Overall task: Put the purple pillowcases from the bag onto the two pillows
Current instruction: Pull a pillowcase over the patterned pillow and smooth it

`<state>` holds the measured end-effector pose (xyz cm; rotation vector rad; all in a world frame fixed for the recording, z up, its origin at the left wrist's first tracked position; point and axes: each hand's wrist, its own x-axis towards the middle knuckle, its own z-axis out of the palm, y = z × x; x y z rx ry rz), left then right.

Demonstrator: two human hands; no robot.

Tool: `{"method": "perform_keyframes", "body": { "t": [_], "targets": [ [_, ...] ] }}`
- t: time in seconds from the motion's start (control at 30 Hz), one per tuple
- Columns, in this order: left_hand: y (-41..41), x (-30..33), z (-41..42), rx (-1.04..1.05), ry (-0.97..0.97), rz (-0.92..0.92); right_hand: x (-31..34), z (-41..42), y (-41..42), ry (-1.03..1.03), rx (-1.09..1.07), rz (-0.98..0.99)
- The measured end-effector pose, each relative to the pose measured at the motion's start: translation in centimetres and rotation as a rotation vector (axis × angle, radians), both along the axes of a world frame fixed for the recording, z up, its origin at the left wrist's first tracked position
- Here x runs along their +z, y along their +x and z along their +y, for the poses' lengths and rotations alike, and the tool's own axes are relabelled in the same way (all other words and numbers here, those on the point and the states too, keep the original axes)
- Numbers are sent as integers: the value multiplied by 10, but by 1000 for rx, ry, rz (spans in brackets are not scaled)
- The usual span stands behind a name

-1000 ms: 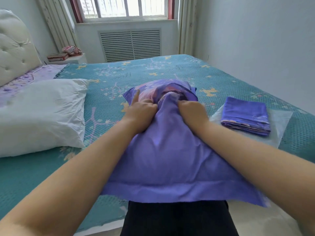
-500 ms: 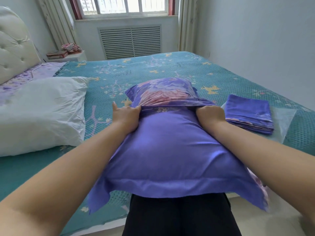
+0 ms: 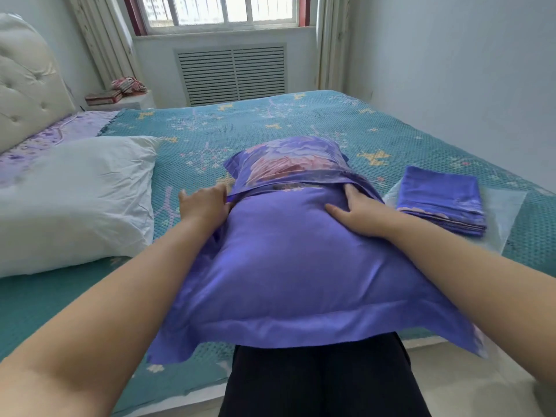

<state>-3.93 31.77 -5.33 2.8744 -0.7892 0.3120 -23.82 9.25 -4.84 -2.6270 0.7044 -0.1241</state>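
Observation:
A pillow in a purple pillowcase (image 3: 301, 266) lies on the bed's near edge in front of me, its floral end flap folded over the far end. My left hand (image 3: 204, 204) grips the flap's left edge. My right hand (image 3: 358, 213) lies flat on the case, fingers tucked under the flap's right side. A bare white pillow (image 3: 75, 200) rests at the left. A folded purple pillowcase (image 3: 440, 200) sits on a clear plastic bag (image 3: 505, 212) at the right.
The bed has a teal patterned cover (image 3: 270, 124) and a cream tufted headboard (image 3: 27, 85) at the left. A bedside table with a book and cloth (image 3: 117, 91) stands by the window. A white wall runs along the right.
My hands moved apart from the middle of the case to its sides. The bunched opening has spread flat and the floral flap now lies over the pillow's far end. My right hand has flattened.

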Motion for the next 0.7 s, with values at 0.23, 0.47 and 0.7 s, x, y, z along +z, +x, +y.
{"method": "perform_keyframes", "body": {
  "t": [0.23, 0.47, 0.7],
  "targets": [
    [-26, 16, -21, -247, -181, -69, 0, 16, -10, -131, 102, -300],
    [-10, 26, -35, -413, -331, 382, 9, 31, 4, -83, 200, -219],
    [-7, 33, -36, -321, -148, 198, 26, 7, 33, -219, -47, -100]
  ]
}}
